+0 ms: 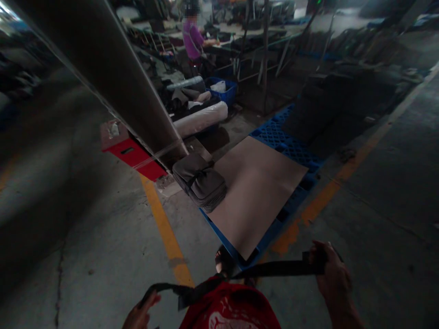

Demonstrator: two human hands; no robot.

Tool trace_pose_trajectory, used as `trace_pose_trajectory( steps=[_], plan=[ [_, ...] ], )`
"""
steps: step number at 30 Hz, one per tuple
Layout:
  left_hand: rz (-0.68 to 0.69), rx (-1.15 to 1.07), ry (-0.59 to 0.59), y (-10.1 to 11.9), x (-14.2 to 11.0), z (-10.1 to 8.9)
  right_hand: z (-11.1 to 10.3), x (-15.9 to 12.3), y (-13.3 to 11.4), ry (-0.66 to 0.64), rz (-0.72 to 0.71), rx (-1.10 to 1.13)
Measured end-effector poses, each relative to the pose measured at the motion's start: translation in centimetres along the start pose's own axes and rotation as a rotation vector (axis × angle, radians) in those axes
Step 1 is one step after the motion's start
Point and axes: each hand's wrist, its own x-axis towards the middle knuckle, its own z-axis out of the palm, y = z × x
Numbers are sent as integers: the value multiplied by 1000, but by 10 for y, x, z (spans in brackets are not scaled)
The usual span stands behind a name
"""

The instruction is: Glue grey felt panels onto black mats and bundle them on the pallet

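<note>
I hold a long black strap stretched between both hands, low in the view. My right hand is closed in a fist around its right end. My left hand grips the left end, where the strap loops and folds. Beneath the strap is my red garment. Ahead on the floor lies a blue pallet covered by a brown cardboard sheet. A stack of folded grey fabric pieces sits on the sheet's left corner.
A large wrapped pillar rises at left with a red box at its base. Yellow floor lines run past the pallet. Fabric rolls and a blue crate lie behind. A person in purple works at a far table.
</note>
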Motion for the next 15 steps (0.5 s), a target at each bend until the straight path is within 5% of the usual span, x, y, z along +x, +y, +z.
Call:
trace_pose_trajectory(
  steps=[4,7,15],
  plan=[
    [-66,-294,20,11,27,-34,35,1,17,25,10,-145],
    [-130,-339,39,13,42,-49,54,-3,33,-74,-58,-405],
    [-198,-407,9,-4,49,-47,89,-14,55,-212,-69,-661]
  ],
)
